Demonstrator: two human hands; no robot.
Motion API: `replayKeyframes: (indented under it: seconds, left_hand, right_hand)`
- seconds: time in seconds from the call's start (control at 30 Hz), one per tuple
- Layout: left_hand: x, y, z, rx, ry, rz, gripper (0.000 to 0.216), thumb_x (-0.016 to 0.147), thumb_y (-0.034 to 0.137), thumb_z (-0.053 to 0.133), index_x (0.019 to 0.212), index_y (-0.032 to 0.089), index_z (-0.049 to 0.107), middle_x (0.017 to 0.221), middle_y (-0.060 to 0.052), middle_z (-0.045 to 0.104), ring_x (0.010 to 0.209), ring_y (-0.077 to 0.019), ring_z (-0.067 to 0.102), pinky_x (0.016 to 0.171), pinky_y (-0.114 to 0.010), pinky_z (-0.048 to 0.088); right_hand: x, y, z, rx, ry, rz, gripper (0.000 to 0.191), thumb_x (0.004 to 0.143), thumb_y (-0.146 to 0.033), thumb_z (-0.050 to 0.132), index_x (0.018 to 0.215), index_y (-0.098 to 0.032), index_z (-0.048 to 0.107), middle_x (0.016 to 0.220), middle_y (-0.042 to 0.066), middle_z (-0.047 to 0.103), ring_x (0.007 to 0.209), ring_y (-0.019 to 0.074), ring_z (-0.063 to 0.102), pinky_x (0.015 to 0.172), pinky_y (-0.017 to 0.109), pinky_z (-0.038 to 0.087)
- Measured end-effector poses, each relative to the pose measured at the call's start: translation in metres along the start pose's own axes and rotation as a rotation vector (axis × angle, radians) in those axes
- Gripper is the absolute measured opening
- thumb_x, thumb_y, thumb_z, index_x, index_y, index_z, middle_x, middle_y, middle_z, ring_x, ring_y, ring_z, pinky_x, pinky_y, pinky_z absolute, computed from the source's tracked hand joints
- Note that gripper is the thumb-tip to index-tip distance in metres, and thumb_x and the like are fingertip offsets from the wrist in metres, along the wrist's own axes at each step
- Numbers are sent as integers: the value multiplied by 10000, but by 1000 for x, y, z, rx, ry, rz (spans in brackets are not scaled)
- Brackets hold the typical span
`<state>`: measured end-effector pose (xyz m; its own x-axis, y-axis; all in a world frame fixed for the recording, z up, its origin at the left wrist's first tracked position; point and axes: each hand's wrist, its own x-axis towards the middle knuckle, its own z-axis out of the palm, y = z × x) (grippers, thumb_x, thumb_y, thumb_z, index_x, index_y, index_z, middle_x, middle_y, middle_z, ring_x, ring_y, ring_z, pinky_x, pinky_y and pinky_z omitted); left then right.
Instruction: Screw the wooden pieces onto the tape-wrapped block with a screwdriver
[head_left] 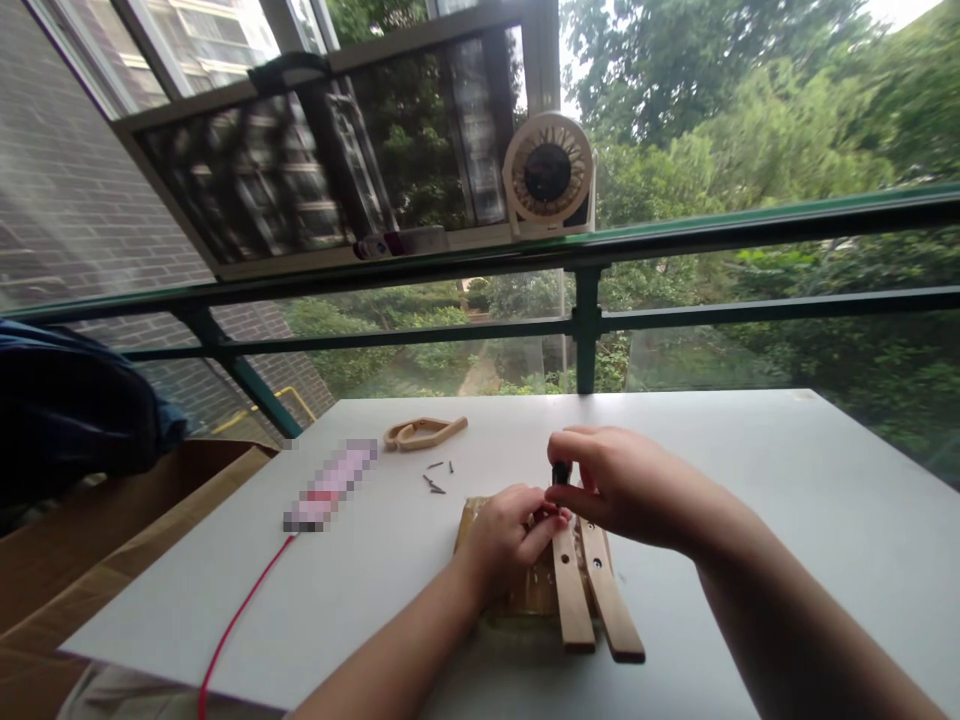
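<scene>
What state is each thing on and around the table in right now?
Right hand: closed around the black tool.
Black tool: upright, gripped.
Left hand: fingers bent near the tool's lower end.
Wooden strips: side by side, near ends overhanging the block.
Block: partly covered.
Screws: loose, lying down.
Curved wooden piece: lying apart.
Red cable: meeting the pink device.
Fan: upright; spinning unclear.

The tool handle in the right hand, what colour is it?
The tool handle is black; it shows in the head view.
</scene>
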<state>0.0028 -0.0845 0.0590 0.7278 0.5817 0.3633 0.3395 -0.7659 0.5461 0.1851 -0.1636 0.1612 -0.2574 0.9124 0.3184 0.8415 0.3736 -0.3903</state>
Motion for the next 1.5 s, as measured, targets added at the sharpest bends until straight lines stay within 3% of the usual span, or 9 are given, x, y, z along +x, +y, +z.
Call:
replayKeyframes:
  seconds: [0.1, 0.2, 0.33, 0.73, 0.87, 1.17, 1.27, 1.4, 1.5]
  left_hand:
    - [1, 2, -1, -14, -13, 15, 152, 900, 295, 553, 859, 197, 662, 839, -13, 677, 802, -160, 592, 741, -265, 441]
    - [1, 4, -1, -10, -4, 4, 182, 908, 303, 547, 810, 191, 652, 819, -8, 673, 768, -149, 587, 729, -260, 434]
    - [1, 4, 0, 10, 13, -7, 207, 905, 320, 556, 771, 187, 643, 786, -6, 666, 738, -145, 577, 717, -260, 427]
    - [0, 3, 2, 29, -12, 30, 183, 909, 294, 521, 825, 191, 647, 781, -15, 653, 747, -149, 580, 707, -257, 434]
    - [-1, 2, 2, 6, 3, -18, 147, 885, 314, 569, 934, 203, 651, 802, -11, 663, 732, -153, 589, 697, -257, 443]
    - [0, -2, 3, 71, 48, 56, 196, 904, 333, 573, 844, 186, 688, 750, -16, 643, 728, -144, 583, 712, -248, 445]
    - [0, -2, 4, 71, 48, 47, 208, 901, 340, 578, 831, 179, 689, 754, -19, 652, 739, -150, 593, 722, -255, 456]
    - [1, -3, 5, 17, 47, 33, 188, 906, 321, 571, 890, 194, 708, 807, -15, 689, 778, -150, 618, 762, -263, 479]
    - [1, -4, 6, -18, 33, 26, 194, 913, 320, 564, 898, 198, 714, 886, -17, 715, 854, -157, 637, 818, -276, 488]
  right_hand:
    - [-4, 0, -3, 124, -51, -44, 220, 824, -213, 576, 1044, -222, 584, 958, 30, 655, 722, 103, 558, 635, 226, 384]
    - [-7, 1, -5, 198, -111, -104, 346, 800, -100, 519, 1111, -234, 586, 995, 26, 666, 769, 105, 578, 675, 217, 412]
    - [-5, 3, -6, 175, -148, -109, 325, 804, -78, 483, 1056, -226, 626, 930, 23, 674, 771, 116, 567, 674, 222, 403]
    - [0, 4, -3, 90, -109, 2, 88, 842, -255, 569, 890, -208, 626, 748, 8, 629, 604, 90, 488, 556, 213, 304]
    - [2, 5, -1, 86, -104, 15, 83, 843, -274, 582, 881, -203, 602, 738, 2, 621, 588, 83, 467, 546, 213, 287]
    - [4, 4, 2, 42, -90, -12, 180, 834, -364, 598, 816, -196, 538, 710, -9, 579, 594, 87, 436, 542, 221, 280]
    - [2, 6, 1, 70, -82, -31, 188, 825, -349, 606, 921, -191, 568, 766, 2, 605, 623, 91, 473, 569, 220, 314]
    - [0, 9, -3, 129, -119, -94, 321, 818, -179, 550, 1136, -206, 576, 902, 18, 643, 692, 94, 531, 648, 222, 365]
    - [-1, 10, -5, 134, -138, -104, 341, 825, -112, 487, 1129, -214, 604, 973, 20, 657, 744, 96, 553, 682, 223, 372]
